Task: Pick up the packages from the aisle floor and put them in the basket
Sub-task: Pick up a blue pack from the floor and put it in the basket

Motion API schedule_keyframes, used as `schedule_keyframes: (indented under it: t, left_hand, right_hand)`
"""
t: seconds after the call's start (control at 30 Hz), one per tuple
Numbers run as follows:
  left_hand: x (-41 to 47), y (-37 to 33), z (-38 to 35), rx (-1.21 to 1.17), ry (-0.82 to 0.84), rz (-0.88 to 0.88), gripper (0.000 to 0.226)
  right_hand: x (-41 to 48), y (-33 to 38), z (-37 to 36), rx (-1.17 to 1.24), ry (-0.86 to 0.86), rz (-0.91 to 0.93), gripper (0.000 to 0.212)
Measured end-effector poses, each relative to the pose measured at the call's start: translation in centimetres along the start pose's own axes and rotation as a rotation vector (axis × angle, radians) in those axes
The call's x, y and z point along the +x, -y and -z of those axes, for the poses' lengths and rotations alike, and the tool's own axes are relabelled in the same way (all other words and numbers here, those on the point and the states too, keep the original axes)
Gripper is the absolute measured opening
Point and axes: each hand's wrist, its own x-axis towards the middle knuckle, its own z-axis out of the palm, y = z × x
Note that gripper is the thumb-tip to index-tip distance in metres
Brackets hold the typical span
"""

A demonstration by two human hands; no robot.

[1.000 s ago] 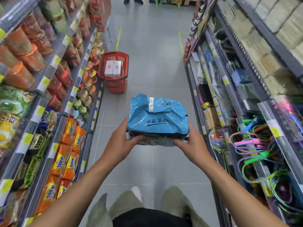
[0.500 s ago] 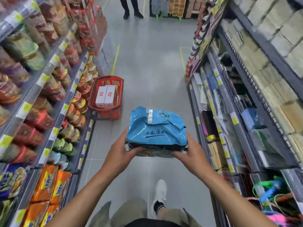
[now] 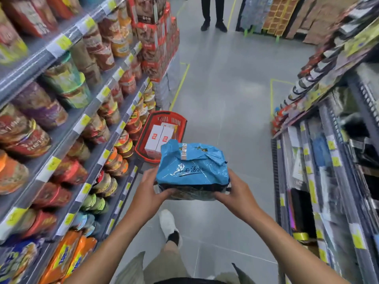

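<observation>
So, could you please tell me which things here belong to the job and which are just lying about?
Job: blue package, held by left hand and right hand; red basket, white boxes inside.
Lying about: cup noodles on left shelves; orange packets; person standing ahead.

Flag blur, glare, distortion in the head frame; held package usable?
Head view: blue package, left hand and right hand fairly sharp, usable, glare on the wrap; left shelves and right shelves smeared by motion blur; wide-angle lens bows the shelf lines; red basket readable.

Blue package (image 3: 193, 167) between both hands, above aisle floor (image 3: 225, 95)
</observation>
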Motion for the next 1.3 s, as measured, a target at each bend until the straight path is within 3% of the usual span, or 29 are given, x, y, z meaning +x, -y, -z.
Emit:
schedule_keyframes:
  t: [0.37, 0.53, 0.8, 0.9, 1.1, 1.3]
  left_hand:
    - [21.3, 1.8, 7.3, 0.137, 0.065, 0.031, 0.077]
    - [29.5, 3.0, 7.5, 0.134, 0.152, 0.139, 0.08]
    - [44.1, 7.8, 5.5, -0.067, 0.272, 0.47, 0.076]
    - [51.4, 10.6, 3.8, -0.111, 0.241, 0.58, 0.072]
    - [63.9, 16.4, 1.0, -0.179, 0.17, 0.633, 0.065]
    - [71.8, 21.7, -1.1, -0.249, 0.184, 0.669, 0.047]
  right_hand:
    - [20.3, 3.2, -4.2, 0.08, 0.012, -0.158, 0.059]
    - [28.2, 2.4, -5.1, 0.038, 0.046, -0.255, 0.054]
    - [43.9, -1.0, -8.3, 0.173, 0.129, -0.44, 0.031]
    - [52.1, -3.6, -10.7, 0.208, 0.157, -0.497, 0.047]
    - [66.4, -8.5, -15.9, 0.252, 0.18, -0.569, 0.033]
    - [73.7, -14.2, -20.6, 0.262, 0.286, -0.672, 0.053]
